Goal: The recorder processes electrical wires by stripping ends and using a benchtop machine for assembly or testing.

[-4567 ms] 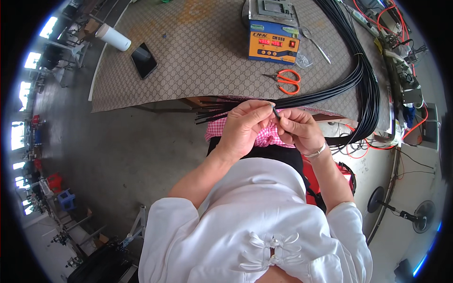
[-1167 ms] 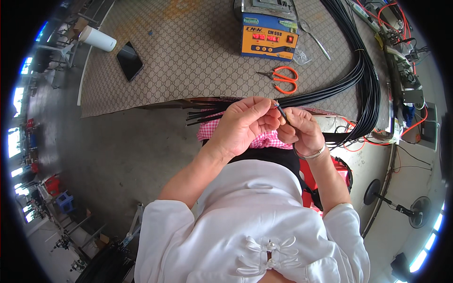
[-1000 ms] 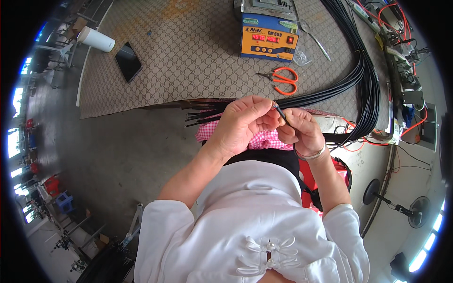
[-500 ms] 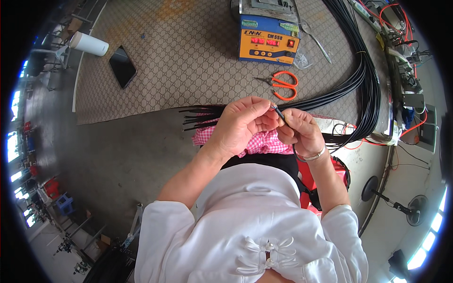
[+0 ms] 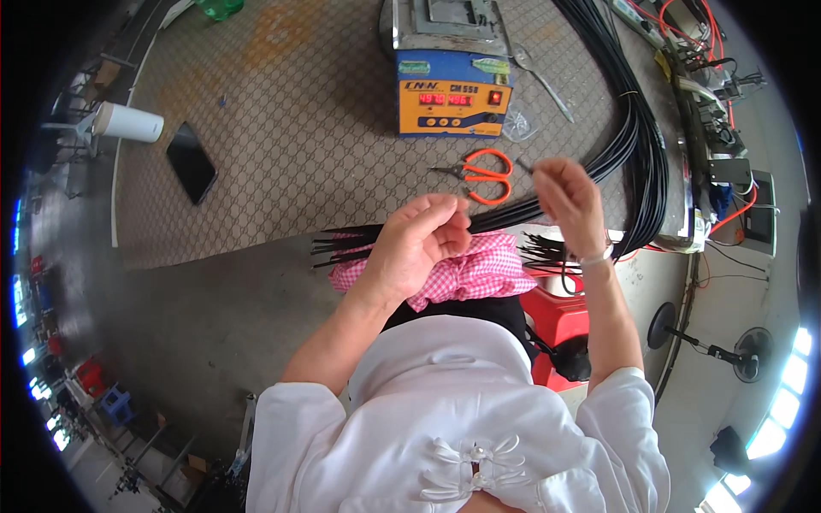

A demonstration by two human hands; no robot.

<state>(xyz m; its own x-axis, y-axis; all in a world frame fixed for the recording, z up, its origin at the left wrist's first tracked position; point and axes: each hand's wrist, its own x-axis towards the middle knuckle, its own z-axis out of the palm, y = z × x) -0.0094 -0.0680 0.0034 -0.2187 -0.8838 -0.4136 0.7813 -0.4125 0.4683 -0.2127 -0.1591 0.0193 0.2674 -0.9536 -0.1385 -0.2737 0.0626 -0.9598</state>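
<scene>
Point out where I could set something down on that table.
The widest bare patch of the tabletop lies between the black phone and the orange-fronted machine. Toward the front right it looks crowded: orange-handled scissors, a clear plastic bag and the black cable bundle lie close together.

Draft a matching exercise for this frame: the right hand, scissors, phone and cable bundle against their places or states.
1. right hand
2. scissors
3. phone
4. cable bundle

A. lying near the white cup
B. curving along the right part of the table
C. pinching a black cable
D. orange-handled, lying near the blue-and-orange box

Pairs: 1-C, 2-D, 3-A, 4-B
</scene>
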